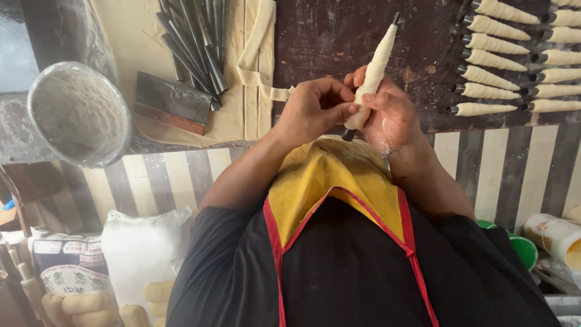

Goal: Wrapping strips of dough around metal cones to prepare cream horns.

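I am looking down over a black shirt and a yellow apron bib (330,181) at both hands raised in front of the chest. My left hand (315,109) is closing its grip around the lower end of a dough-wrapped metal cone mould (370,79), fingers curled and thumb pressing the dough near the wide dark rim. My right hand (393,118) is gripping the same mould from the 3 o'clock side, fingertips pinching the dough. The mould is pointing its thin tip toward 1 o'clock, above the dark worktop (339,36). A dough strip (257,57) is trailing from the hands toward 11 o'clock and lying over a pale dough sheet (139,36). Bare metal cone moulds (196,42) are lying in a pile at 11 o'clock, with a flat dough scraper (172,103) just beside them. A round flour tin (78,115) is sitting at 9 o'clock. Rows of finished dough cones (490,60) are lying at 2 o'clock. White sacks (142,248) are standing at 7 o'clock.
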